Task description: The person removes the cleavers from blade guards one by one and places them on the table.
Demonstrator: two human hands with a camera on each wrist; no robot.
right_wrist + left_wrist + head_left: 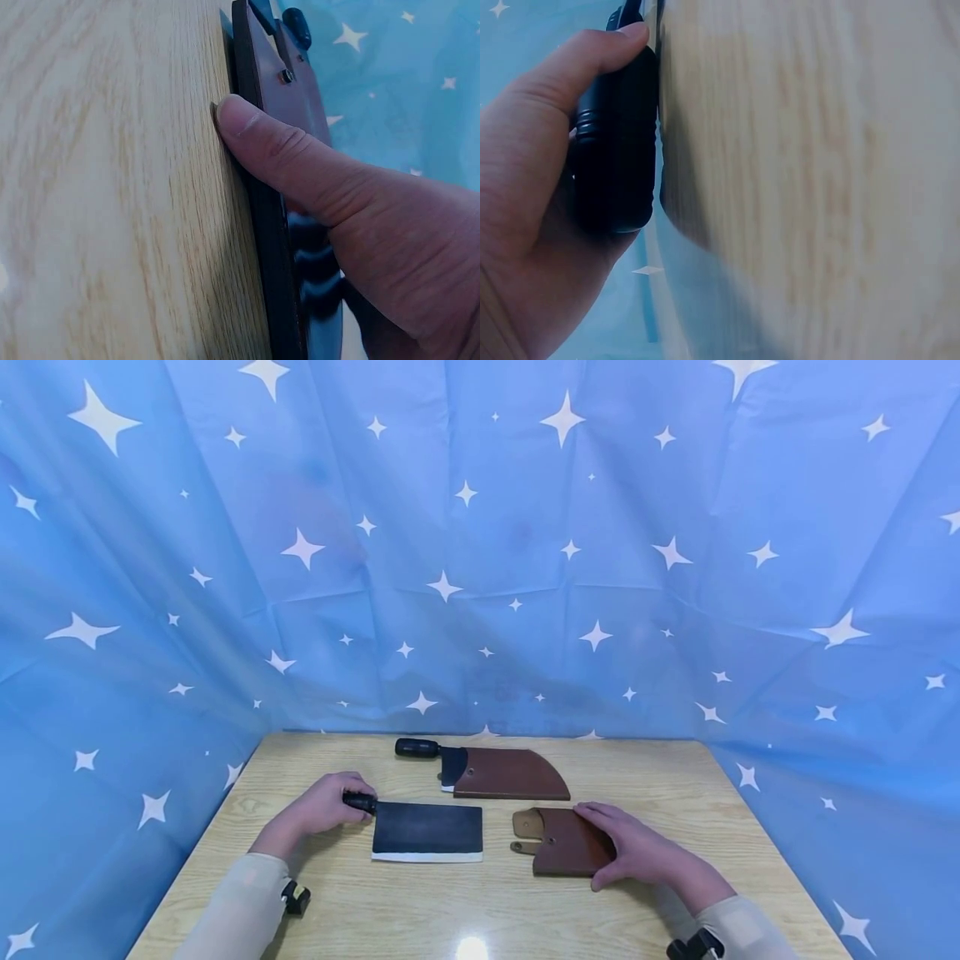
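Note:
My left hand (341, 800) grips the black handle (616, 150) of a cleaver, the thumb lying along its top in the left wrist view. The cleaver's dark rectangular blade (427, 828) points right, its pale cutting edge towards me. To its right is a brown leather knife sheath (566, 847), its opening and snap strap facing the blade with a gap between them. My right hand (637, 847) holds this sheath across its right end, thumb (262, 135) at the near edge and fingers at the far edge; the palm hides that end.
Behind both lies a second cleaver with a black handle (417, 747), its blade mostly inside a brown sheath (513, 774) with a curved right end. Everything is on a light wood table (375, 914). A blue curtain with white stars (480, 527) surrounds its back and sides.

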